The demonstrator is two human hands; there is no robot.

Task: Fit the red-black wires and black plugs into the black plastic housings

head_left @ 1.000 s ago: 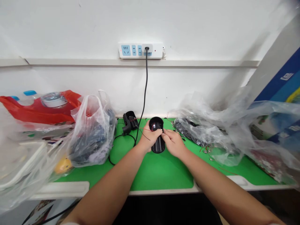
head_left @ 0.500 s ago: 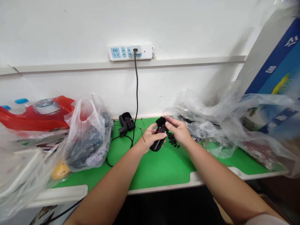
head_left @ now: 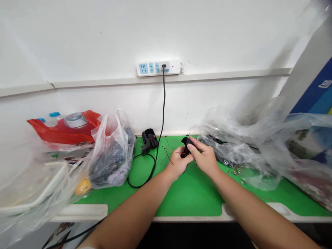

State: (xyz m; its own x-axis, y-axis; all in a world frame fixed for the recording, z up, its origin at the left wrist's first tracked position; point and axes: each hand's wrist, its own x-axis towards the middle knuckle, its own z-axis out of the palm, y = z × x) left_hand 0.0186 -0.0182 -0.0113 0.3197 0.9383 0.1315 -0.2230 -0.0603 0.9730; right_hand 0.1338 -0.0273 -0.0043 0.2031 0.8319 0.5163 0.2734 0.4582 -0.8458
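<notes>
A dark plastic casing (head_left: 185,141) with a curved rim is held just above the green tabletop (head_left: 192,199), between both hands. My left hand (head_left: 178,163) is closed round its lower part, thumb across the front. At its upper right edge, the thumb and fingers of my right hand (head_left: 206,157) pinch the casing. A thin red wire (head_left: 172,150) and a black wire (head_left: 169,158) stick out to the left past my left hand. Most of the casing's lower body is hidden by my fingers.
Another black device part (head_left: 149,139) lies at the back beside a looped black cable (head_left: 140,186). The power strip (head_left: 158,67) is on the wall. Filled plastic bags (head_left: 111,159) stand left; clear plastic wrapping (head_left: 241,145) lies right, with small metal bits (head_left: 235,171) nearby.
The view has shifted left, so the surroundings appear farther right. The casing has turned in my hands and shows less of its lower body. The small black pieces are now hidden behind my right hand.
</notes>
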